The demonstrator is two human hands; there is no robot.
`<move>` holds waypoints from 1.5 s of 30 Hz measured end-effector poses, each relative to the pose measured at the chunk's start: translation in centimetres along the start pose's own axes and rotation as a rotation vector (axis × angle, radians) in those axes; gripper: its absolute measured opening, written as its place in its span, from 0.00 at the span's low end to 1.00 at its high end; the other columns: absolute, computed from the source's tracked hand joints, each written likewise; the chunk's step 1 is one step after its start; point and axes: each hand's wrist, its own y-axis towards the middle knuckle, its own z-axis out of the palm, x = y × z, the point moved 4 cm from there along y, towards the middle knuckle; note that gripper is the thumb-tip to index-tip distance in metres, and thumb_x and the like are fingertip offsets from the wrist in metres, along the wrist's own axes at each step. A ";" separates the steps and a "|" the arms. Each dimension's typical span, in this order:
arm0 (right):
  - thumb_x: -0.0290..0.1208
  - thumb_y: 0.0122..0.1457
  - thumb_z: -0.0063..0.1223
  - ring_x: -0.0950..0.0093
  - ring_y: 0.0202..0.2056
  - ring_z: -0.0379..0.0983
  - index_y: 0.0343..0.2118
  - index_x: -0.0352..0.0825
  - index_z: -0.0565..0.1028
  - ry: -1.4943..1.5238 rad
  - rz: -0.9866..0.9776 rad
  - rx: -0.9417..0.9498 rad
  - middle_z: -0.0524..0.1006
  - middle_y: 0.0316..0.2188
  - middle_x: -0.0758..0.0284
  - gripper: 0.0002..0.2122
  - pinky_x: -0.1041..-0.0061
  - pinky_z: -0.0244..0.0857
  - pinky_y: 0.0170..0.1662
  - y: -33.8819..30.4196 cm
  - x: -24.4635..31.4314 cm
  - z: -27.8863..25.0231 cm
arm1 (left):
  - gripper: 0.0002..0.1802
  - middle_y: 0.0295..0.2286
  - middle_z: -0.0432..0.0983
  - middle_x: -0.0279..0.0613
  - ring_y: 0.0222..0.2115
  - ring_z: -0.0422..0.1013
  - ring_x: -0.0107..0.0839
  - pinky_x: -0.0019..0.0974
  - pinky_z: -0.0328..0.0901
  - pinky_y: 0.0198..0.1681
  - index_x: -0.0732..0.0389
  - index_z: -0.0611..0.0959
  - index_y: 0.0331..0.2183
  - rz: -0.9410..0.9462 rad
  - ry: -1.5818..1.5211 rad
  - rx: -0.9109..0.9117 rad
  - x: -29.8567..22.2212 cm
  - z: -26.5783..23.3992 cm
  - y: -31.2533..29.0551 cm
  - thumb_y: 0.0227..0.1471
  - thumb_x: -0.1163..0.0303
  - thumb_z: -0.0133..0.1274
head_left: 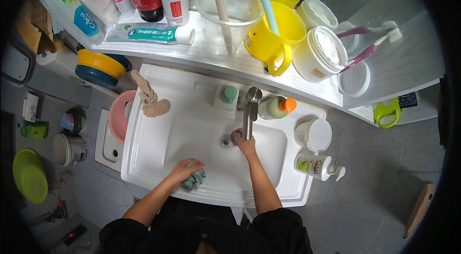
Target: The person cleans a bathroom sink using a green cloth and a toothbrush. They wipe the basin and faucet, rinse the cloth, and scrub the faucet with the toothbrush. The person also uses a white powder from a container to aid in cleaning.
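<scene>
My left hand (181, 171) is closed around a crumpled grey-green cloth (194, 180) at the near side of the white washbasin (149, 155). Under the spout of the metal faucet (248, 117) is my right hand (246, 145), close beside the drain (226, 141). The faucet partly covers its fingers, and something dark shows at their tips, too small to name. On the basin's left rim lies a wrung beige cloth (154, 107). A green soap piece or sponge (228, 94) rests in a white holder behind the faucet.
Above the basin, a white shelf (192, 52) carries tubes, a toothpaste tube (149, 34), a clear tub and a yellow mug (273, 38). Along the right rim stand a green bottle (275, 108), a white jar (314, 135) and a pump bottle (317, 166). A pink basin (117, 117) sits left.
</scene>
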 end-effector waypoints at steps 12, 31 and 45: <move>0.28 0.50 0.52 0.81 0.25 0.68 0.36 0.34 0.71 0.293 0.386 0.108 0.71 0.27 0.70 0.10 0.84 0.65 0.23 -2.4 -2.0 -0.4 | 0.14 0.30 0.76 0.42 0.32 0.71 0.27 0.28 0.65 0.37 0.64 0.79 0.36 0.067 0.175 -0.020 1.3 0.8 1.7 0.46 0.67 0.54; 0.33 0.47 0.58 0.66 0.28 0.72 0.44 0.32 0.67 -0.678 -0.234 -0.017 0.73 0.27 0.59 0.21 0.71 0.66 0.32 -2.1 -1.1 4.4 | 0.15 0.32 0.74 0.43 0.30 0.72 0.30 0.31 0.68 0.32 0.63 0.72 0.41 -0.075 -0.205 -0.136 5.7 -1.1 -0.2 0.51 0.66 0.51; 0.27 0.50 0.45 0.61 0.50 0.59 0.35 0.37 0.74 -1.022 -0.618 0.011 0.67 0.47 0.62 0.10 0.53 0.52 0.51 -2.8 1.9 -3.5 | 0.28 0.50 0.59 0.40 0.48 0.60 0.32 0.36 0.57 0.49 0.59 0.62 0.53 -0.029 -0.035 0.096 4.9 5.8 3.2 0.53 0.63 0.47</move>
